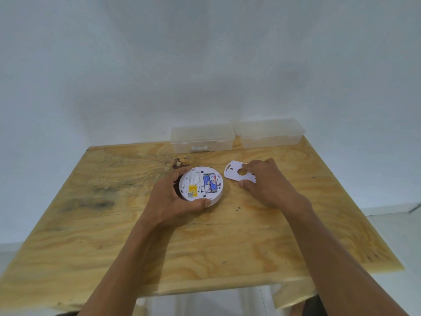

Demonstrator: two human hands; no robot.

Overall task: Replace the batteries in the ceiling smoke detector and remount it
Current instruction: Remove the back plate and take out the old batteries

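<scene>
A round white smoke detector (pixel 201 187) lies back side up on the plywood table (pixel 114 224). Two blue batteries (pixel 210 183) sit side by side in its open compartment, next to a yellow label. My left hand (pixel 175 199) wraps the detector's left and near rim, thumb along the front edge. To the right lies a flat white mounting plate (pixel 237 173) with a round hole in it. My right hand (pixel 266 181) pinches this plate, with fingers on its right part and thumb at its near edge.
Two clear plastic lidded boxes stand at the table's far edge against the white wall: the left box (pixel 202 137) holds something small and pale, the right box (pixel 271 132) looks empty. A dark knot (pixel 180 163) marks the wood behind the detector.
</scene>
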